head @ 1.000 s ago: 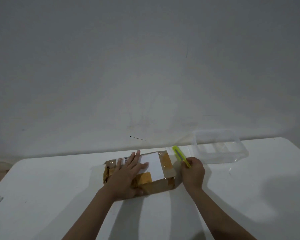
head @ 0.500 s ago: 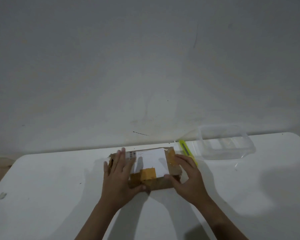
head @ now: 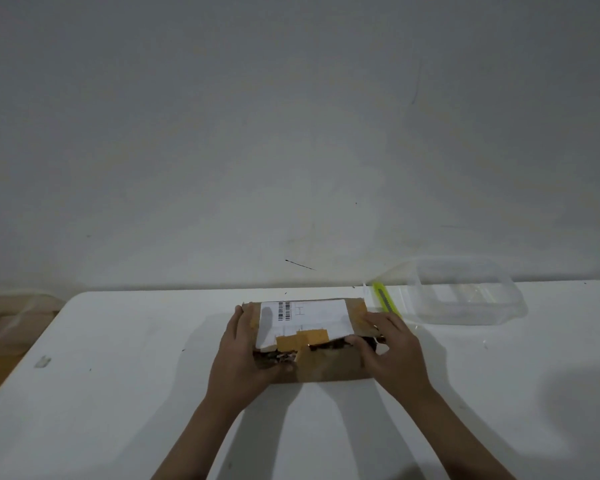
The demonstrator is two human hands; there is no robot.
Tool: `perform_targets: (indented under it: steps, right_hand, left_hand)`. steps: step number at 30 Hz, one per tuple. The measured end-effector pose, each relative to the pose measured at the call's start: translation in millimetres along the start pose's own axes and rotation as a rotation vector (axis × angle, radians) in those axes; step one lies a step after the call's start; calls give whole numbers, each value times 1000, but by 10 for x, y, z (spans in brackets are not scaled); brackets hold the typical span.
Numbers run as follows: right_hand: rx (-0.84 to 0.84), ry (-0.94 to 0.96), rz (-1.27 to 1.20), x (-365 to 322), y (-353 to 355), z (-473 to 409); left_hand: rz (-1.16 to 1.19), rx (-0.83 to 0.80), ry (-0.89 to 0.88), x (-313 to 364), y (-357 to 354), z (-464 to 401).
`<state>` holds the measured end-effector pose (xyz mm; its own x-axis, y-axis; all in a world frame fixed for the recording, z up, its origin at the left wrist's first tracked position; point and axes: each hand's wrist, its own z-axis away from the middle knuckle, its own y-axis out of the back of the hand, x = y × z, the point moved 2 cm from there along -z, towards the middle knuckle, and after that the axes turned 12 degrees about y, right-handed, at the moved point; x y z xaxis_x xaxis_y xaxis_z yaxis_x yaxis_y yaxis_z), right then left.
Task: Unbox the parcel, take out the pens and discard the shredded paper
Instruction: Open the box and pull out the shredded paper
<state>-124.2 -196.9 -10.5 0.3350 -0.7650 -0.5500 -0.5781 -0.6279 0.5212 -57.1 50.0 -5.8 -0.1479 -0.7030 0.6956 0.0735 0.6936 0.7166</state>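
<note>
White table (head: 118,393): parcel (head: 329,370), cutter (head: 386,300), clear tub (head: 465,292).

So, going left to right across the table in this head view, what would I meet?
Small grey scrap → left hand → cardboard parcel → right hand → clear plastic container.

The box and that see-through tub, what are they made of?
The box looks like brown cardboard, matte, with a white paper label on top. The tub looks like clear plastic: the table shows through its shiny walls.
</note>
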Motion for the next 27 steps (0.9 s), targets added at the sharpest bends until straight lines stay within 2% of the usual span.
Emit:
perform_targets:
  steps: [5,9,14,21,27]
  right_hand:
    - [53,-22,41,-72,-9,-91]
    - [71,-149,103,-82,9,-165]
    - [135,-296,123,-133,7,-280]
    - [211,-392,-146,-55,-121,-342]
    - [209,-386,-198,19,-113,-330]
  left_hand:
    - [113,-2,80,-22,31,11]
    - [202,-9,91,-32,78,12]
    - [196,-19,126,-86,59,6]
    - [164,-3,120,-102,63,-19]
    - [146,23,141,-127,49,-48]
